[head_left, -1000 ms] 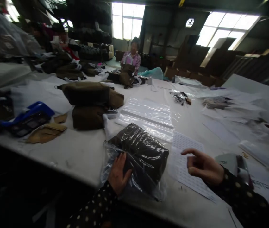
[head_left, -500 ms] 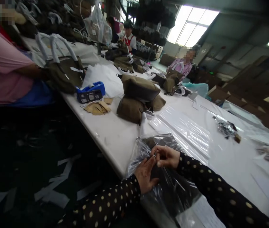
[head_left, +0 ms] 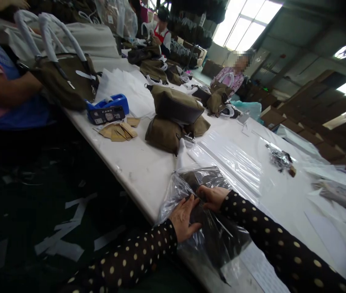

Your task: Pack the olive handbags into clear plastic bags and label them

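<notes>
While the left hand (head_left: 184, 219), grip released, presses the bagged item (head_left: 218, 238) at the white counter's (head_left: 130, 167) edge, the right hand (head_left: 212, 197) curls there, hold unclear; windows (head_left: 246, 24) light the room.

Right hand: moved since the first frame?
Yes, to the left, judged against the printed sheet: the right hand was over it, and is now at the plastic-wrapped item, beside the left hand.

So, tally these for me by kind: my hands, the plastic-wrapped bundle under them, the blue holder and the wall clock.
Hands: 2, left hand and right hand
Plastic-wrapped bundle: 1
Blue holder: 1
Wall clock: 1
Total: 5
</notes>
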`<move>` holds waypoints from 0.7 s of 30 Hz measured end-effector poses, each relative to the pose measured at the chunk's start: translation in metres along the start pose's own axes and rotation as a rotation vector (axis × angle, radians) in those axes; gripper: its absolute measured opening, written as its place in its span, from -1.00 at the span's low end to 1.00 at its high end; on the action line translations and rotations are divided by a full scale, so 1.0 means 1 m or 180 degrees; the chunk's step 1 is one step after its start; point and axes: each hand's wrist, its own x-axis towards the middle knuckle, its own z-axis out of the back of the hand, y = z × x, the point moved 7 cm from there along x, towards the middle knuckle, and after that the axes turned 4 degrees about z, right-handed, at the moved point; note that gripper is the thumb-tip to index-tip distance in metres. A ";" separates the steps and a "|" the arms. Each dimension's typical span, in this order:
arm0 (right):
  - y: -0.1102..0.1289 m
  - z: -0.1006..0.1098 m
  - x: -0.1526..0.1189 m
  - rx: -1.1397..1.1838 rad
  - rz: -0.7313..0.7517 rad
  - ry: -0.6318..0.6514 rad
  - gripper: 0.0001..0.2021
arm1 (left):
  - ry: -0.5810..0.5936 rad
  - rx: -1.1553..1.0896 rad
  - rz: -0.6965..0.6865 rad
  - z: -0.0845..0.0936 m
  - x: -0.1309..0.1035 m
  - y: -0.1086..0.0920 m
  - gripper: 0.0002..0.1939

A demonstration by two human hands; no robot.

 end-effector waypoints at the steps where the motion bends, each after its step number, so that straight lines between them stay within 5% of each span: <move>1: 0.001 0.001 0.001 -0.0115 -0.0053 0.0026 -0.56 | -0.0013 0.0051 -0.0007 0.001 0.000 0.000 -0.07; 8: 0.000 0.002 -0.006 -0.0663 -0.0731 -0.0068 -0.47 | 0.0234 0.0830 -0.0372 0.000 -0.002 -0.010 -0.42; 12: -0.047 0.019 -0.026 -0.0617 -0.1323 -0.0226 -0.27 | 0.0207 0.1098 -0.0444 -0.006 0.000 -0.010 -0.45; 16: -0.078 0.044 -0.077 -0.0732 -0.1732 -0.0807 -0.43 | -0.0090 0.1071 -0.0589 0.006 -0.004 -0.013 -0.45; 19: -0.022 0.036 -0.114 -0.0717 -0.0771 -0.1997 -0.66 | -0.0872 0.0625 -0.0401 0.053 -0.022 -0.005 -0.49; 21: 0.037 -0.001 -0.126 -0.0418 0.0107 -0.2430 -0.79 | -0.1369 -0.0006 0.0311 0.088 -0.037 0.021 -0.55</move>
